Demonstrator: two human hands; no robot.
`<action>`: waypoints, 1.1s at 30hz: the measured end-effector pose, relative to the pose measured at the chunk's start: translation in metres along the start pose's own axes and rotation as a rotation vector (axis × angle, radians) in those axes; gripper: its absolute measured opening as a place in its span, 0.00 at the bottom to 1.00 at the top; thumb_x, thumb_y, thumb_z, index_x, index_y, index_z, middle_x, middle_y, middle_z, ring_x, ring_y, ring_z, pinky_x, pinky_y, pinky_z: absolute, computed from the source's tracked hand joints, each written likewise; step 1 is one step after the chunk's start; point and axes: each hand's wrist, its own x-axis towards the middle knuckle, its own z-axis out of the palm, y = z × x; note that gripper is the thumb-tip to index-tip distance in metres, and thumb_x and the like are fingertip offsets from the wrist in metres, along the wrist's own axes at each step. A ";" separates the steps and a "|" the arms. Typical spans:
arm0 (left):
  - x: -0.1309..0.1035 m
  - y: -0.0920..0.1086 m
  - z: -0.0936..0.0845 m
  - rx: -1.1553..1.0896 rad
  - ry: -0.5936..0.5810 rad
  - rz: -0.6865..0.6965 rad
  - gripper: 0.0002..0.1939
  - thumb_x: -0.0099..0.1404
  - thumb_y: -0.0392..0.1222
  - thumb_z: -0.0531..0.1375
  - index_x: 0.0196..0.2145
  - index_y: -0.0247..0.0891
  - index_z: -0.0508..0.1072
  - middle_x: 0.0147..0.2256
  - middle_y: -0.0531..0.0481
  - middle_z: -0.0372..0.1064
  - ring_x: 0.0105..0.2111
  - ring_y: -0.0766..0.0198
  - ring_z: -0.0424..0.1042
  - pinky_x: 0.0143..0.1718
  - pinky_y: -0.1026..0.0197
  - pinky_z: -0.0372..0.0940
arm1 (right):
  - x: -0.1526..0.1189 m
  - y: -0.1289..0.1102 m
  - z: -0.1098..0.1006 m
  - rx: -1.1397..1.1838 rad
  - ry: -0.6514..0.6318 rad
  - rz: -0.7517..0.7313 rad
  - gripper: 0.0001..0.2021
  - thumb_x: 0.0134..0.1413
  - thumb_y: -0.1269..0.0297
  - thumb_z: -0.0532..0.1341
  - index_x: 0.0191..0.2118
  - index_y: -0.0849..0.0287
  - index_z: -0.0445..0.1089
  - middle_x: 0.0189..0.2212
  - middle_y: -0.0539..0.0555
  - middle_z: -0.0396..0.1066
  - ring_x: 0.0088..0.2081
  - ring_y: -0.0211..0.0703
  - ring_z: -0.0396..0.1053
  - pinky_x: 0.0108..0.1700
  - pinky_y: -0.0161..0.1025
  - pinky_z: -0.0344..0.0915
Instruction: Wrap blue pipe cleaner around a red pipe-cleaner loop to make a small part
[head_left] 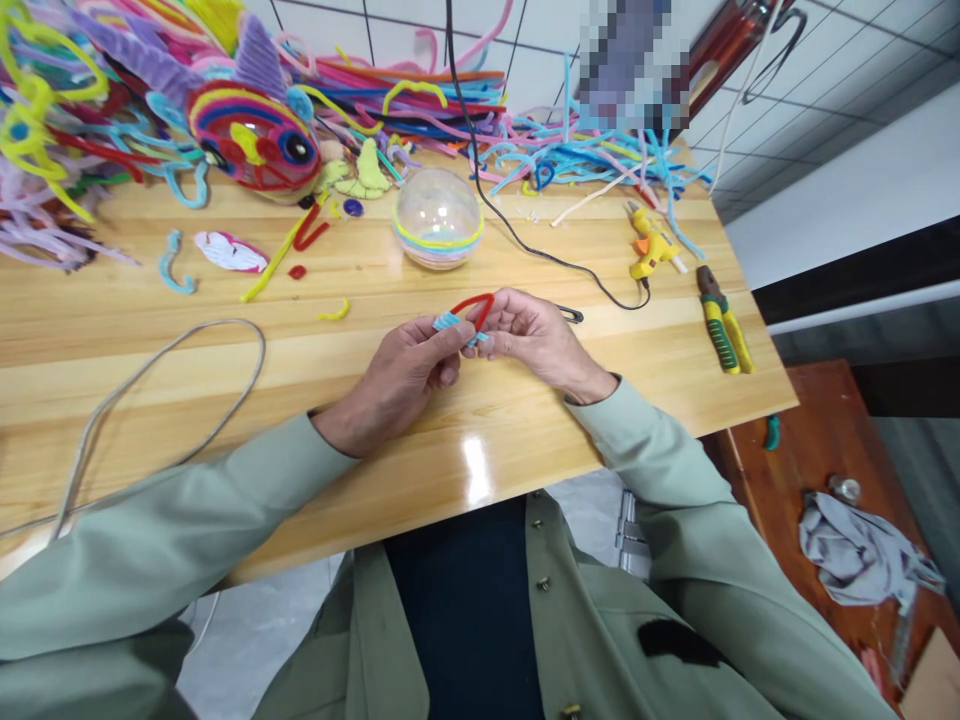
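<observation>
The left hand (pixel 397 378) and right hand (pixel 541 342) pinch a red fuzzy stick (pixel 474 300) and blue bits (pixel 447 321) above the desk (pixel 540 430). This looks like the bending or joining step; the next move needs a gentle grip. Beyond sit a clear ball (pixel 439 215), glue gun (pixel 651 247) and pliers (pixel 726 325). The black cord (pixel 559 262) (long and wiggly) could snag a reach.

Bright, fairly even light falls on my worktop (pixel 300 400), seemingly from overhead, leaving a white streak of glare near my side and small glints on the clear ball (pixel 439 212). Shadows under my hands are soft and faint. The brown surface (pixel 795 425) at right is dimmer. My sleeves (pixel 247 490) look stretched towards the lower corners, and the fuzzy sticks (pixel 56 215) at far left look smeared. Coarse pixel blocks (pixel 634 65) hide a patch at the top.
</observation>
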 end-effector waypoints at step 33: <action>0.000 -0.003 -0.004 0.100 0.064 0.035 0.23 0.59 0.57 0.81 0.26 0.39 0.79 0.25 0.53 0.71 0.22 0.70 0.60 0.24 0.62 0.56 | 0.000 -0.005 -0.012 0.012 -0.055 0.049 0.22 0.60 0.50 0.83 0.45 0.57 0.77 0.36 0.50 0.83 0.36 0.37 0.79 0.40 0.34 0.76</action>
